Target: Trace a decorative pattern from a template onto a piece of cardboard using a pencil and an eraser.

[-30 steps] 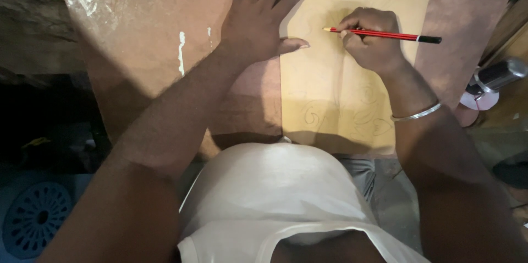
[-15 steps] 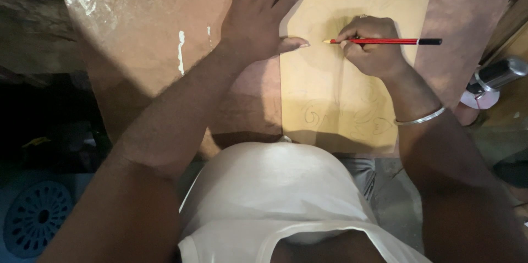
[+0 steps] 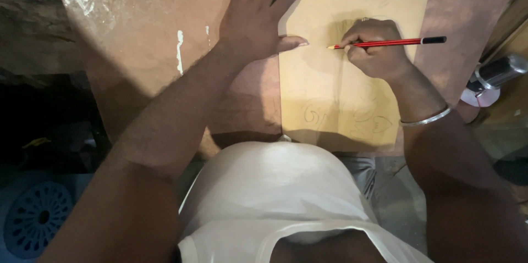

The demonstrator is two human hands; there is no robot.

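The right hand (image 3: 377, 54) has its grip closed on a red pencil with a black end (image 3: 388, 42), tip on the pale tan flat board (image 3: 330, 81) lying on the brown surface (image 3: 137, 48), mid-sketch. The left hand (image 3: 256, 26) lies open and flat, pinning the board's left edge. Continuing the line likely needs steady pressure. A metal cylinder (image 3: 498, 70) sits at the right edge, clear.
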